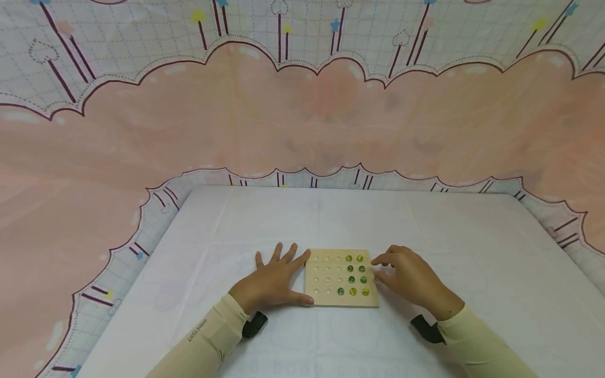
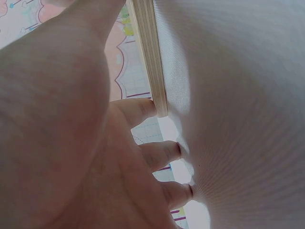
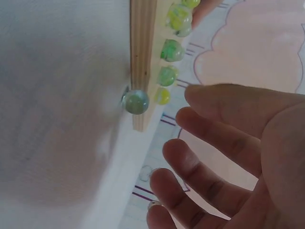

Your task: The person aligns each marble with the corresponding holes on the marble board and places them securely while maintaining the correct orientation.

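A light wooden board (image 1: 323, 300) with rows of round hollows lies on the white cloth. Several green and yellow glass marbles (image 1: 352, 279) sit in its two right columns, plus one further left in the front row. My left hand (image 1: 269, 283) is spread along the board's left side, index fingertip at the back corner and thumb at the front one. Beside the right edge, my right hand (image 1: 407, 278) hovers with loosely bent fingers. In the right wrist view, a loose clear-green marble (image 3: 136, 101) rests against that edge, apart from the fingertips. A small round glint shows by the little finger.
White cloth (image 1: 283, 215) covers the table around the board. Behind it hangs a pink and white patterned curtain (image 1: 302, 126). Dark camera straps (image 1: 255, 324) sit at both wrists, below the beige sleeves (image 1: 208, 336).
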The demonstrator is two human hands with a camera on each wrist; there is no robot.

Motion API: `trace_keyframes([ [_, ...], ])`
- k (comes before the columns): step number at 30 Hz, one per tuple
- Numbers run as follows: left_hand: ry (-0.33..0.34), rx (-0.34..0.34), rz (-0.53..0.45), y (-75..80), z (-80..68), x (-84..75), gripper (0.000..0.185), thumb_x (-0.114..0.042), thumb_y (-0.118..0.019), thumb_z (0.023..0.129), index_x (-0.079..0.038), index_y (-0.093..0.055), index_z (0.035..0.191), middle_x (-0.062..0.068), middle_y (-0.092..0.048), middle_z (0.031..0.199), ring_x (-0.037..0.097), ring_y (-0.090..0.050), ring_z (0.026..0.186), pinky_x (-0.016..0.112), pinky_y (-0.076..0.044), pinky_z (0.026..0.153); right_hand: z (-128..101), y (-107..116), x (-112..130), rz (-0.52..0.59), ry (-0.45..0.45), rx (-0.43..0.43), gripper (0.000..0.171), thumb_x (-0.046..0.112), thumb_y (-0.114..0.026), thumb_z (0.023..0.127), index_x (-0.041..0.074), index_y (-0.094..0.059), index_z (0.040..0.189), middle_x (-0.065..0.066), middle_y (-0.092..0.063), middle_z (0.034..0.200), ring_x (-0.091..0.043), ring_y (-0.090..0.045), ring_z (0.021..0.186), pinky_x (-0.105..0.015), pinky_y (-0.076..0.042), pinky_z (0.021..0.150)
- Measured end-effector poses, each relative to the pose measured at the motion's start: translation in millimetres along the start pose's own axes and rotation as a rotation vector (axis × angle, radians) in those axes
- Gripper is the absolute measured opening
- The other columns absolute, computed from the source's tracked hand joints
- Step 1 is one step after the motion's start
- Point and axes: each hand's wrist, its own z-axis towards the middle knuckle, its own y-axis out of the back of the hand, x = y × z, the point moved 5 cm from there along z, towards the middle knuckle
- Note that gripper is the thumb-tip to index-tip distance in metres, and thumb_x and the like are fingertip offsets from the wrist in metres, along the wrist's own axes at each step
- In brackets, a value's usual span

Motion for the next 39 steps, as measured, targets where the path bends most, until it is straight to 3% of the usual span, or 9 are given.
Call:
trace_keyframes([
  [12,0.003,0.005,0.006,0.8,1.4,-2.0,0.112,-0.077,-0.071,0.069,-0.033,-0.022,0.16,0.008,-0.014,0.169,0.046,-0.003,0.154,0.081,-0.003,0.11,1.0,-6.6,-10.3,0.01,-0.018,0.057,0.021,0.012,-0.082,0.08,0.012,-0.079,0.101,0.003,-0.066,0.087,-0.012,-0.055,0.077,-0.028,-0.046,0.066],
  [39,0.0,0.001,0.007,0.7,0.1,-2.2,0.112,-0.077,-0.072,0.069,-0.033,-0.022,0.16,0.009,-0.014,0.169,0.045,-0.004,0.154,0.08,-0.003,0.111,0.1,-10.5,-12.4,-0.007,0.017,0.046,0.016,0.007,-0.081,0.08,0.013,-0.081,0.095,0.004,-0.064,0.084,-0.009,-0.048,0.069,-0.022,-0.041,0.059],
])
